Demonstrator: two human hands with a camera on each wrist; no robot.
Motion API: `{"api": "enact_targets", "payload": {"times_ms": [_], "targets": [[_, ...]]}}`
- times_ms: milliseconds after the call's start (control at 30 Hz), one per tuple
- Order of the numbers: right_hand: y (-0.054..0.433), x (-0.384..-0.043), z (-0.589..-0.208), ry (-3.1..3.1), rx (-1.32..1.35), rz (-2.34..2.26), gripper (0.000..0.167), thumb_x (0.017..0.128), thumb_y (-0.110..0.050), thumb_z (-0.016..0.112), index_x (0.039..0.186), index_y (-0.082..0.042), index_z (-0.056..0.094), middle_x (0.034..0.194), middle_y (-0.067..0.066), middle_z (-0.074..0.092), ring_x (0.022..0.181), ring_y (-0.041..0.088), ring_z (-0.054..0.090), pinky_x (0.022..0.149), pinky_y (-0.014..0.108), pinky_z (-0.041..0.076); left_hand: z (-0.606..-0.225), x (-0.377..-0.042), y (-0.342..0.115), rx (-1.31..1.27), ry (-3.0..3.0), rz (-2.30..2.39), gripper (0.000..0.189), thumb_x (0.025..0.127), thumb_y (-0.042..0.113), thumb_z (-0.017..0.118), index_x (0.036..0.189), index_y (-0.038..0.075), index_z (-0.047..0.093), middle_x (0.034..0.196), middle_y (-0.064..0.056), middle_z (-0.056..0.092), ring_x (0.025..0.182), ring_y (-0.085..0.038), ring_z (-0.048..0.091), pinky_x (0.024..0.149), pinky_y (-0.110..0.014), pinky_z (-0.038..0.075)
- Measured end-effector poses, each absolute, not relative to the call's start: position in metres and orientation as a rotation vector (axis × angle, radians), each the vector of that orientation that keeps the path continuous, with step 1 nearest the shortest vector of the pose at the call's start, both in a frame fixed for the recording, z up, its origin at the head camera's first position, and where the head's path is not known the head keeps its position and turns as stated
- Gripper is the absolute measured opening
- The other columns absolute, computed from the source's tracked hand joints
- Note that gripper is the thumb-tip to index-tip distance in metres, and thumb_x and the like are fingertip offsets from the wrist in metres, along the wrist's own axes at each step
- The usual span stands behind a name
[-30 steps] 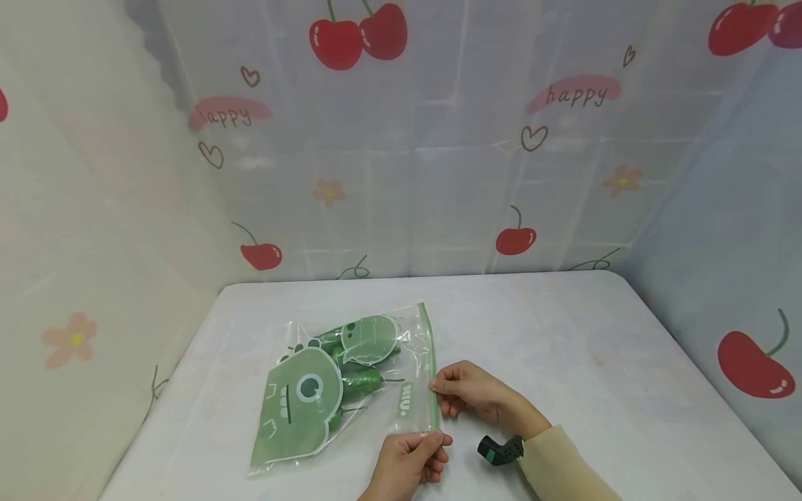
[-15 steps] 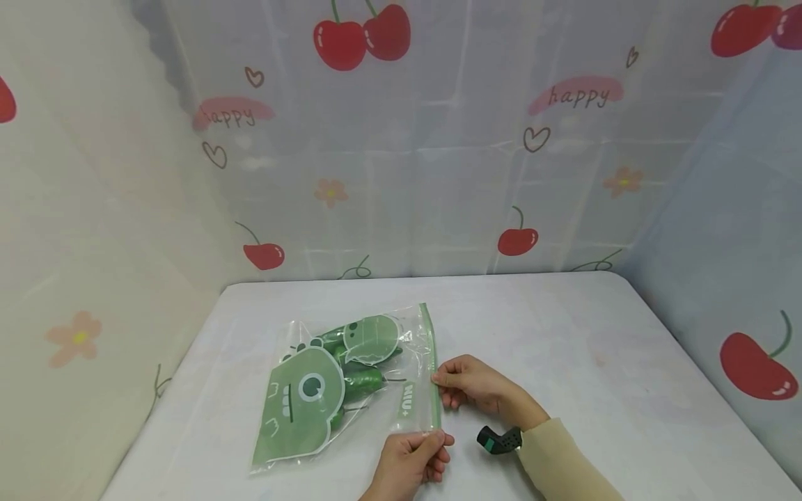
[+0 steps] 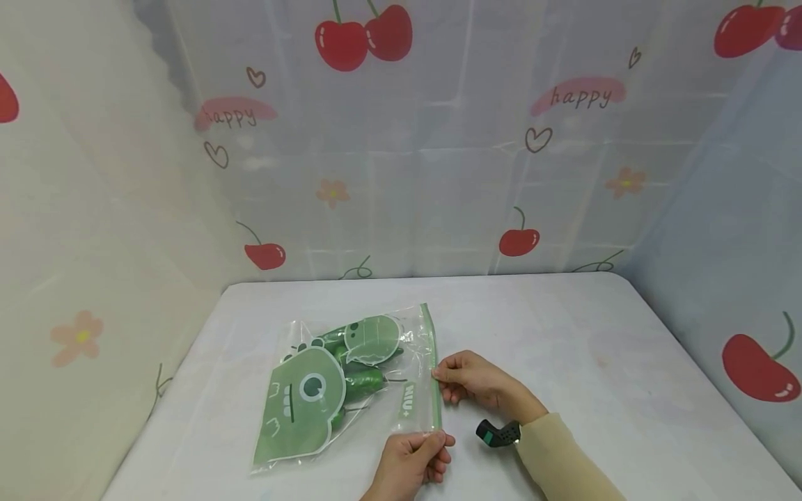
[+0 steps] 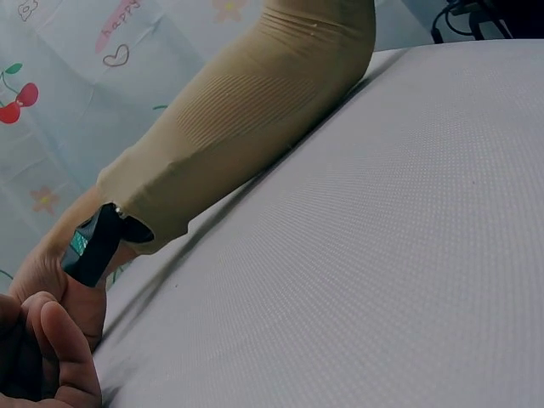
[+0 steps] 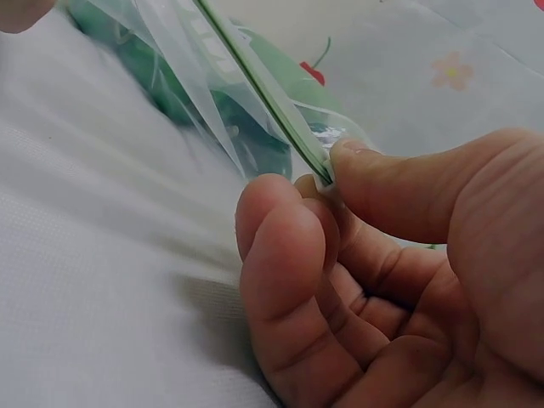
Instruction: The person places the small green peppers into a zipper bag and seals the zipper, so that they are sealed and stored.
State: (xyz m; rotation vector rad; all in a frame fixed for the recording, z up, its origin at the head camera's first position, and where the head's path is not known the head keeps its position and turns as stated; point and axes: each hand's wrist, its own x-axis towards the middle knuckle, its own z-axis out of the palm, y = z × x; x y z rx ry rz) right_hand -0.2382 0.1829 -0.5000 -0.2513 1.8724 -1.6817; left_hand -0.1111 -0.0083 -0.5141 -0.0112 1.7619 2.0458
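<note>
A clear zip bag with green cartoon monsters printed on it lies flat on the table, its green zip strip facing right. Inside are several green peppers with thin stems, partly hidden by the print. My left hand pinches the near end of the strip between thumb and fingers. Farther along the same edge, my right hand pinches the strip; the right wrist view shows a small whitish piece at the thumb tip, mostly covered. In the left wrist view the left fingers are curled.
The white table extends to the right and behind the bag. Curtains printed with cherries surround it on three sides. A black band-like device sits at the right wrist by the beige sleeve. Dark cables show in the left wrist view.
My right hand has slid a short way along the zip strip, away from me. My left hand keeps its hold on the near corner, and the bag stays in place.
</note>
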Motion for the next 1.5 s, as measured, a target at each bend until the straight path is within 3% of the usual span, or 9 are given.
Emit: {"api": "enact_targets", "payload": {"times_ms": [1500], "targets": [[0.179,-0.273,-0.501,1.900,-0.216,-1.654,0.022,0.103,-0.022,0.065,0.090,-0.005,0.067,0.073,0.001,0.062,0.063,0.010,0.060,0.061,0.023,0.053,-0.513,-0.109,-0.011,-0.036,1.767,2.042,0.036,0.104,0.024,0.063,0.109,-0.010,0.075,0.075,0.004,0.065,0.065,-0.006,0.059,0.060,-0.019,0.054]]}}
